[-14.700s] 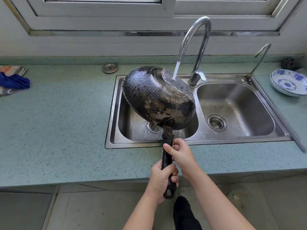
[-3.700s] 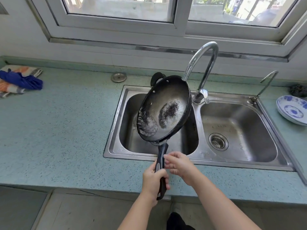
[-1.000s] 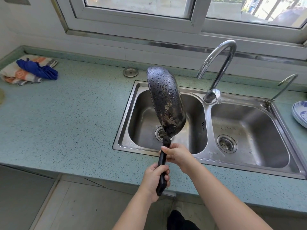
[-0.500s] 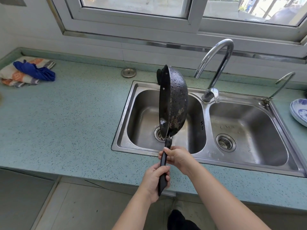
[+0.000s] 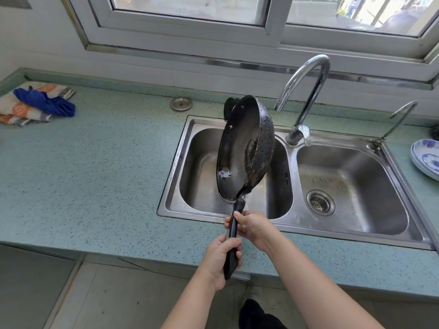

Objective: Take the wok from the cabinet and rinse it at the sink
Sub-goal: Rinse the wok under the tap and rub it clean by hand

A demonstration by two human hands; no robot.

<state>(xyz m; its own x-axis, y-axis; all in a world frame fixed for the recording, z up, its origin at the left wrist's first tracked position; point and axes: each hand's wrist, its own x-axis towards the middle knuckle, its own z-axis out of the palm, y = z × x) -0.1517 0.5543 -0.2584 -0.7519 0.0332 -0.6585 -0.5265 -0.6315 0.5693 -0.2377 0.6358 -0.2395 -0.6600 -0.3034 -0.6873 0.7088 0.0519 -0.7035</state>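
- The black round metal wok point(image 5: 240, 150) hangs tilted on edge over the left basin of the stainless steel double sink point(image 5: 199, 167), beaded with drops. No water shows at the curved chrome tap point(image 5: 306, 91).
- Both grips are clamped on its long black handle point(image 5: 239, 205): the left hand point(image 5: 222, 255) near the end, the right hand point(image 5: 253, 227) nearer the pan.
- The rinse seems finished and this looks like draining. The next move calls for a steady hold, then a lift clear of the tap spout near the far rim.
- On the speckled green worktop point(image 5: 95, 174) lie folded cloths point(image 5: 35, 103) at far left, a round metal sink plug point(image 5: 181, 103) and a blue-and-white dish point(image 5: 426, 160) at right.
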